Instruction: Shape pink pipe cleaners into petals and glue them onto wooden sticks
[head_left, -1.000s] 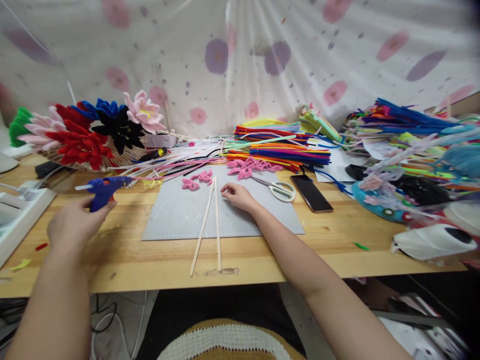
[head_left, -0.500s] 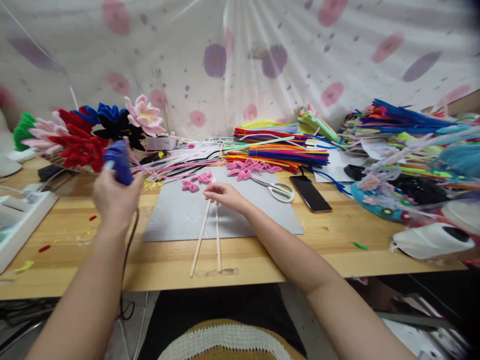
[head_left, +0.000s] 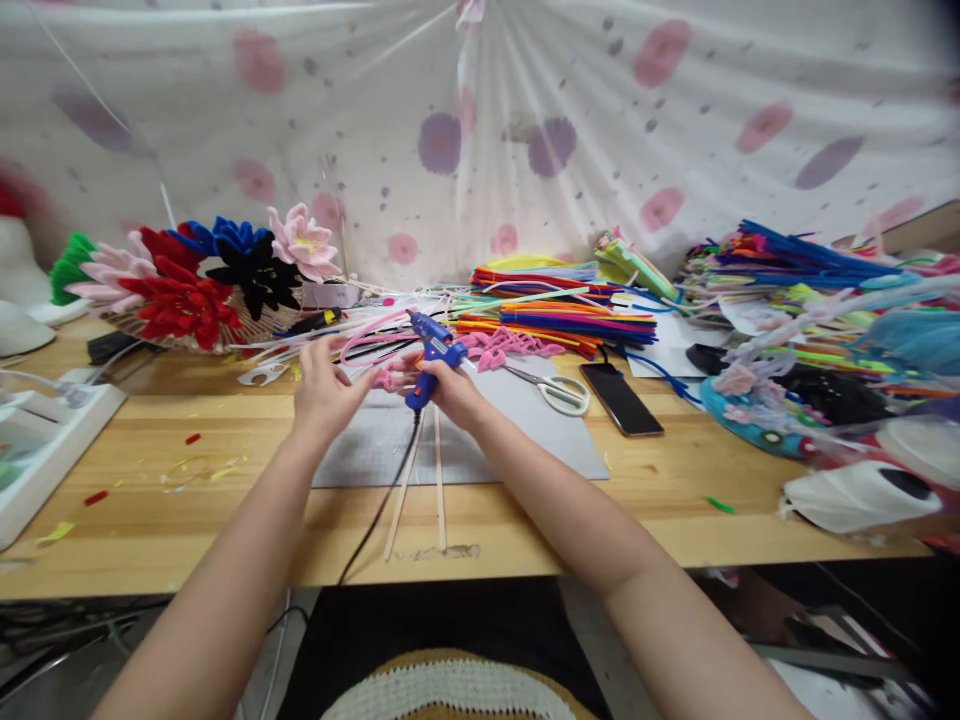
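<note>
In my right hand (head_left: 459, 395) is a blue glue gun (head_left: 439, 345), gripped by its handle, with the nozzle tilted up and left. Its black cord (head_left: 386, 500) runs down over the table's front edge. My left hand (head_left: 324, 392) is to the left of it, fingers curled at a pink fuzzy hoop (head_left: 373, 332) that arcs towards the nozzle. Small pink fuzzy shapes (head_left: 386, 378) show between my hands, partly hidden. Below them, two thin wooden sticks (head_left: 440, 490) lie partly on a grey mat (head_left: 517, 450).
White-handled scissors (head_left: 562, 394) lie on the mat, with more pink twisted pieces (head_left: 517, 345) behind. A phone (head_left: 622, 398) is to the right. Bundles of colored pipe cleaners (head_left: 577, 325) fill the back. Fuzzy flowers (head_left: 187, 300) and a power strip (head_left: 64, 455) are at left.
The glue gun has gone from my left hand to my right and now points over the mat. My left hand has moved right, and the pink hoop has shifted with it.
</note>
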